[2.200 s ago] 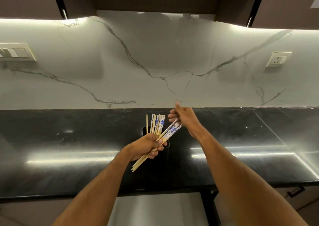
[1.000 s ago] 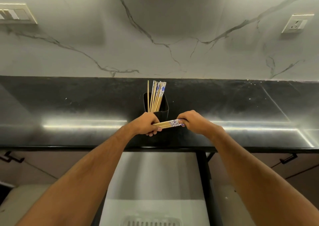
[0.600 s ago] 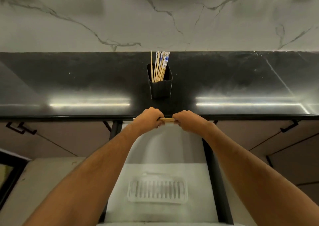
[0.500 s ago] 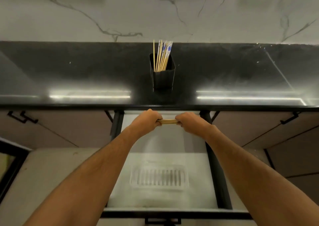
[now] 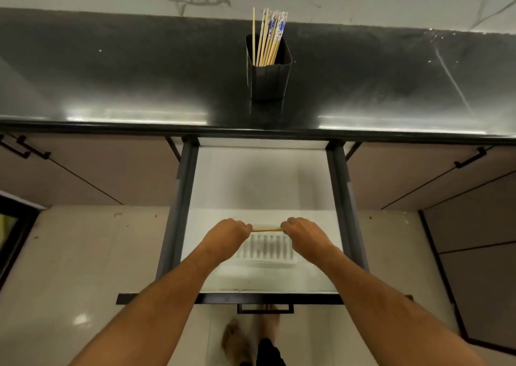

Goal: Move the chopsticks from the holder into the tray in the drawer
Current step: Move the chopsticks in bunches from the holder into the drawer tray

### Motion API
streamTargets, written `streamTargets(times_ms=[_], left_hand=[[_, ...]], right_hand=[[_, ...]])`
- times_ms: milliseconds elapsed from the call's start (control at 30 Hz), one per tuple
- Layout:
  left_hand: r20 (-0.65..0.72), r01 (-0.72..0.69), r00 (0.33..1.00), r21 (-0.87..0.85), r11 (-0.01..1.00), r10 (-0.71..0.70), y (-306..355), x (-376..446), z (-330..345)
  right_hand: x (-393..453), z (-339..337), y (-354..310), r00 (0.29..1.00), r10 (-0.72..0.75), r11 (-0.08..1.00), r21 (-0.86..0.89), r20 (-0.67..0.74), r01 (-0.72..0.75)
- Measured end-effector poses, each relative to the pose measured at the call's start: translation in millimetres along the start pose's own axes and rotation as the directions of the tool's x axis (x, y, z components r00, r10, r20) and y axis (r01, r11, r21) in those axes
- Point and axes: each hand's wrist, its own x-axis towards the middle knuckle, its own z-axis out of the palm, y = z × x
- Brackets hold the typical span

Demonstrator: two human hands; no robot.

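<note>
two hands low centre of frame | left hand [image 5: 227,233] and right hand [image 5: 303,233] each clench an end of a level bundle [image 5: 266,229] over the tray [image 5: 265,249] in the drawer [image 5: 333,198] | none visibly in tray yet | more chopsticks [image 5: 269,37] wait in holder [image 5: 268,79], top centre

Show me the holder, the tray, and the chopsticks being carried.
holder [image 5: 268,82]: head view, on its dark front wall.
tray [image 5: 266,249]: head view, on its slotted base in the drawer.
carried chopsticks [image 5: 266,229]: head view, on the bare stretch between the two hands.
</note>
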Motion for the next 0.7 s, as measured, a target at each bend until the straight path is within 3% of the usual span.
streamTargets(times_ms=[500,700], left_hand=[[0.096,0.138,0.986,-0.004,0.990,-0.137,-3.0,11.4,47.5],[0.069,0.167,0.984,-0.049,0.985,-0.164,-2.0,14.6,54.2]], right_hand=[[21.7,36.0,-22.7,0.998,-0.016,0.999,-0.032,0.062,0.018],[27.2,40.0,-27.1,0.996,0.014,0.995,-0.102,0.083,-0.005]])
